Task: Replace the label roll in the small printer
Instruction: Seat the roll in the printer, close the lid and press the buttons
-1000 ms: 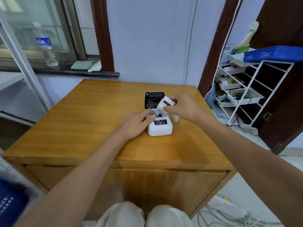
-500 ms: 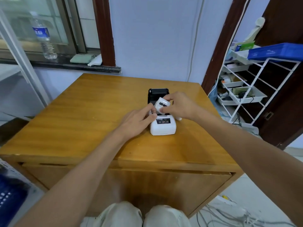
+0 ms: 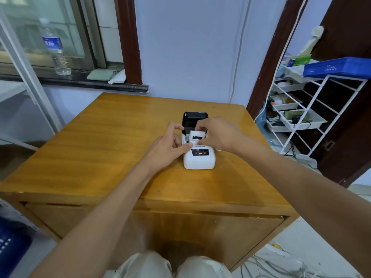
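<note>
Roll (image 3: 197,135) sits in printer (image 3: 199,157) bay: light, crushable paper, so grip by its ends. Right hand (image 3: 217,135) pinches it; left hand (image 3: 167,148) fingers loosely curled against the casing.

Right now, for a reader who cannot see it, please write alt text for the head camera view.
Two bare hands seat a label roll in a small white printer whose black lid stands open, on a wooden table. The right hand holds the roll; the left hand steadies the printer.
</note>
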The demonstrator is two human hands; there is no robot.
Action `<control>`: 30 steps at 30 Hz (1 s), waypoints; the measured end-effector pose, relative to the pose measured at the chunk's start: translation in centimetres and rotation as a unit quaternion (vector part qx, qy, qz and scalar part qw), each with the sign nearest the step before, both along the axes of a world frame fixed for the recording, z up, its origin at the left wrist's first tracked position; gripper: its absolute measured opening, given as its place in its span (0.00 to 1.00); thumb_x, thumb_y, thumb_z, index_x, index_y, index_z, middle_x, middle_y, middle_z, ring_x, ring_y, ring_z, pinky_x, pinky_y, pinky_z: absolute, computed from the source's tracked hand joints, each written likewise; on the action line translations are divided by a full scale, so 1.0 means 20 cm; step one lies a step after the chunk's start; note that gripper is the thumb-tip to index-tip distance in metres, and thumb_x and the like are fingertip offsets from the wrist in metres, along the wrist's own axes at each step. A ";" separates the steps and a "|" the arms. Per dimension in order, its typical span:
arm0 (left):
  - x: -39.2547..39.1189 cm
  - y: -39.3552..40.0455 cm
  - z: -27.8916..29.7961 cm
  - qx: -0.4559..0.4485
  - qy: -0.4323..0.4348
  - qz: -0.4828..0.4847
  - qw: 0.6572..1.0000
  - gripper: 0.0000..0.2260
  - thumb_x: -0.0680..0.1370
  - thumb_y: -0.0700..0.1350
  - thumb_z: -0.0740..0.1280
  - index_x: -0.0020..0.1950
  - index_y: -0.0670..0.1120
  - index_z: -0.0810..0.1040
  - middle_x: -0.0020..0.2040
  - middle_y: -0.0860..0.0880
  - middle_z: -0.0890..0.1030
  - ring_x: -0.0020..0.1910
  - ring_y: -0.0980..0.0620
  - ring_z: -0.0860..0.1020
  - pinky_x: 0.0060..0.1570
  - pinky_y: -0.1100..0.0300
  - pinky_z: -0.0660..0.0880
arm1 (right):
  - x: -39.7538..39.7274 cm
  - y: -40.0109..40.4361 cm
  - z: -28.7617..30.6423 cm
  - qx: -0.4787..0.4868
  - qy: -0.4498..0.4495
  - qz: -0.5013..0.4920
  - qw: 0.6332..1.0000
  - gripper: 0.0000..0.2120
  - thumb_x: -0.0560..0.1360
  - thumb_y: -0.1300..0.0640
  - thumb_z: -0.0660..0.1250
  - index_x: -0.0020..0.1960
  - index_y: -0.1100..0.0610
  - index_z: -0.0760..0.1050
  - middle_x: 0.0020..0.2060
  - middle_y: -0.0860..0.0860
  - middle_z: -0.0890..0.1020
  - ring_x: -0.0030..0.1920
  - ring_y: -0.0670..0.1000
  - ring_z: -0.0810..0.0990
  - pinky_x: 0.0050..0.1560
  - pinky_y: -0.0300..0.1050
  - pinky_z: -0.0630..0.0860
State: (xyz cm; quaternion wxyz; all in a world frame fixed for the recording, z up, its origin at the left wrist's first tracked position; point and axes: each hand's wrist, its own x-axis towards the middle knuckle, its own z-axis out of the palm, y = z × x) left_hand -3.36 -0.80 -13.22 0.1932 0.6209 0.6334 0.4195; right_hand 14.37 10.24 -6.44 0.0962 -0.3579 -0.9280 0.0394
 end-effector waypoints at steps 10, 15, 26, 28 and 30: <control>0.00 0.00 0.00 0.009 -0.052 -0.001 0.999 0.27 0.77 0.58 0.74 0.72 0.60 0.66 0.43 0.45 0.83 0.32 0.62 0.76 0.47 0.50 0.78 | -0.02 -0.02 -0.01 0.044 -0.001 -0.028 0.999 0.07 0.75 0.45 0.74 0.52 0.42 0.85 0.44 0.44 0.83 0.49 0.50 0.80 0.34 0.43 0.66; 0.01 -0.01 0.01 0.001 -0.062 0.011 0.998 0.25 0.76 0.57 0.75 0.70 0.57 0.70 0.41 0.46 0.84 0.34 0.62 0.77 0.44 0.55 0.76 | -0.02 -0.04 -0.04 0.016 0.030 -0.058 0.998 0.10 0.75 0.44 0.76 0.55 0.42 0.83 0.45 0.45 0.84 0.48 0.51 0.82 0.35 0.44 0.71; 0.01 -0.02 0.04 -0.024 -0.089 0.065 0.994 0.27 0.71 0.61 0.79 0.65 0.56 0.73 0.39 0.48 0.85 0.42 0.53 0.84 0.48 0.54 0.78 | 0.08 -0.07 -0.02 0.005 0.118 -0.070 0.991 0.08 0.80 0.51 0.66 0.55 0.44 0.83 0.29 0.44 0.77 0.33 0.44 0.75 0.31 0.43 0.66; 0.01 -0.02 0.04 -0.029 -0.089 0.068 0.993 0.27 0.71 0.61 0.79 0.64 0.55 0.73 0.38 0.50 0.84 0.43 0.53 0.84 0.48 0.55 0.78 | 0.10 -0.09 -0.01 0.015 0.117 -0.059 0.991 0.09 0.80 0.51 0.65 0.53 0.45 0.85 0.26 0.44 0.77 0.31 0.44 0.75 0.31 0.43 0.68; 0.01 -0.02 0.04 -0.032 -0.090 0.069 0.993 0.27 0.71 0.61 0.79 0.64 0.55 0.73 0.37 0.51 0.84 0.42 0.53 0.84 0.47 0.55 0.77 | 0.11 -0.12 0.01 0.016 0.114 -0.049 0.992 0.10 0.81 0.51 0.65 0.53 0.45 0.85 0.25 0.44 0.76 0.30 0.44 0.74 0.31 0.42 0.66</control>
